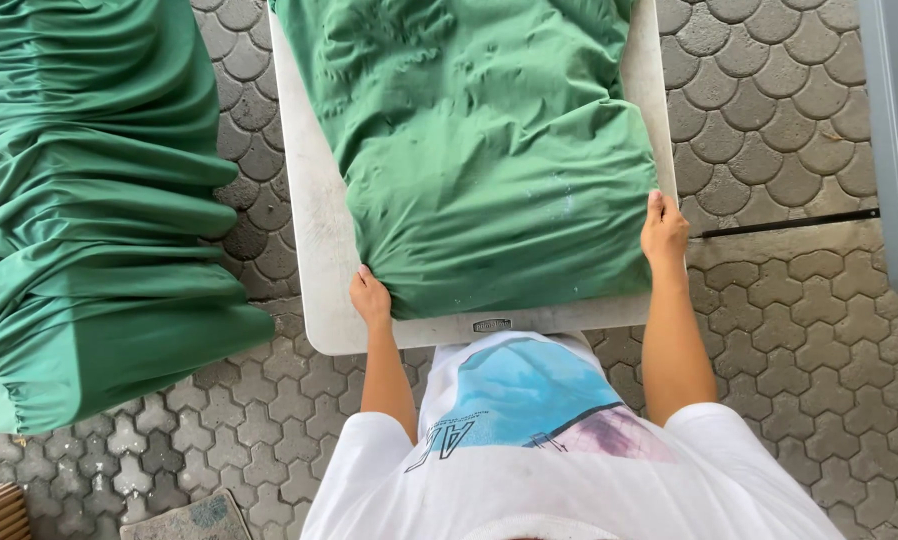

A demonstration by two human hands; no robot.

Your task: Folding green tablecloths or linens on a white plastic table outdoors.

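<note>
In the head view, a green cloth (479, 150) was being fitted over a white table (319, 230); its near corners were gripped by the left hand (371, 298) and right hand (664, 230), fingers closed on fabric. A pull over the edge seemed needed. A covered table (89, 200) stood left
</note>
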